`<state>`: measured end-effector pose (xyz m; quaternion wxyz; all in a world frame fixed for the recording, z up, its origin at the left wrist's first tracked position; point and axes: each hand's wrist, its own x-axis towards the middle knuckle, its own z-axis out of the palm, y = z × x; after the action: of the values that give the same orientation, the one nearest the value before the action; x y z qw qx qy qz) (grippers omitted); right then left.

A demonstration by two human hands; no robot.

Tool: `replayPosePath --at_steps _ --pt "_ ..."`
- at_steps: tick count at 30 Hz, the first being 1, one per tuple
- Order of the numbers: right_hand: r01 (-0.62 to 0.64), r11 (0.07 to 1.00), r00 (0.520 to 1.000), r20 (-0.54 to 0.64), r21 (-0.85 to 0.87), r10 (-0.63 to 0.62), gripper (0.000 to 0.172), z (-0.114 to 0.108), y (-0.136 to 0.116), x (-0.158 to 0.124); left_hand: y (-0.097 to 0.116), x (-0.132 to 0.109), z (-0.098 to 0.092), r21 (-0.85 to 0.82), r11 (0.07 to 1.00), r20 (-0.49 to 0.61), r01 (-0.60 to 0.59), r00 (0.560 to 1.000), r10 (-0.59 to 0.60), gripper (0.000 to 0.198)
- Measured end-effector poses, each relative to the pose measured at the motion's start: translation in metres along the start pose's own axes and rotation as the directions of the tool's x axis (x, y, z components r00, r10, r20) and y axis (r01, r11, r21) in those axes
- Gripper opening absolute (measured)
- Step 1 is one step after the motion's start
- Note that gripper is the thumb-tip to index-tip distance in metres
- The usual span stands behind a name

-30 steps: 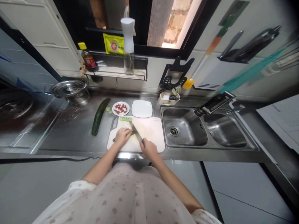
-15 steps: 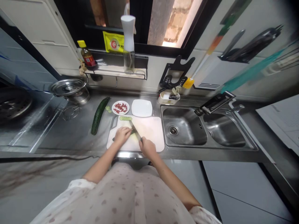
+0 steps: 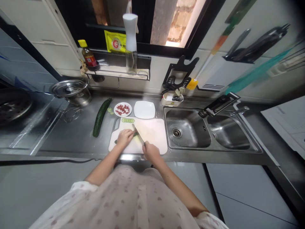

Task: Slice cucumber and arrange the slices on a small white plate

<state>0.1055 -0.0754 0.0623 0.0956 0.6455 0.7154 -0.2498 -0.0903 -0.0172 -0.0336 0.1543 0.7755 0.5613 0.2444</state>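
Observation:
My left hand (image 3: 125, 138) is closed over a piece of cucumber (image 3: 116, 141) on the white cutting board (image 3: 157, 140); most of that piece is hidden under the fingers. In my right hand (image 3: 151, 151) is the handle of a kitchen knife (image 3: 138, 133), its blade slanting up and left beside the cucumber's cut end. Whether the edge touches the cucumber I cannot tell. A row of cucumber slices (image 3: 128, 120) lies along the board's far edge. Behind the board sit a plate of chopped red pieces (image 3: 123, 109) and a white square plate (image 3: 144, 110).
A whole cucumber (image 3: 102, 117) and a few loose slices (image 3: 110, 110) lie left of the board. Further left stands a lidded steel pot (image 3: 77, 93). A double sink (image 3: 188, 128) with a faucet (image 3: 219, 105) is on the right. Bottles stand on a wall shelf (image 3: 116, 74).
The knife blade has shifted slightly and shows more of its flat side. My hands stay in nearly the same place, and the slices still lie in their row.

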Motion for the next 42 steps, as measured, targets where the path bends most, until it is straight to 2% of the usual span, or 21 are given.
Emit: replayPosePath --at_steps 11,26,36,42 --pt "-0.039 0.998 0.995 0.089 -0.046 0.043 0.026 -0.011 0.005 -0.024 -0.002 0.000 0.001 -0.032 0.999 -0.001 0.011 1.000 -0.011 0.025" --pt "0.036 0.999 0.999 0.021 -0.041 -0.035 0.029 -0.010 -0.008 0.005 -0.003 0.000 0.002 -0.033 0.999 -0.001 0.005 1.000 -0.005 0.025" --pt "-0.001 0.998 1.000 0.021 -0.063 0.002 0.027 -0.003 0.002 -0.012 -0.003 -0.001 0.001 -0.026 1.000 0.008 0.004 1.000 -0.004 0.026" --pt "-0.001 0.998 0.999 0.043 -0.069 0.004 0.028 -0.010 -0.004 -0.007 -0.005 -0.001 0.004 -0.016 0.999 -0.007 -0.031 0.999 0.031 0.026"
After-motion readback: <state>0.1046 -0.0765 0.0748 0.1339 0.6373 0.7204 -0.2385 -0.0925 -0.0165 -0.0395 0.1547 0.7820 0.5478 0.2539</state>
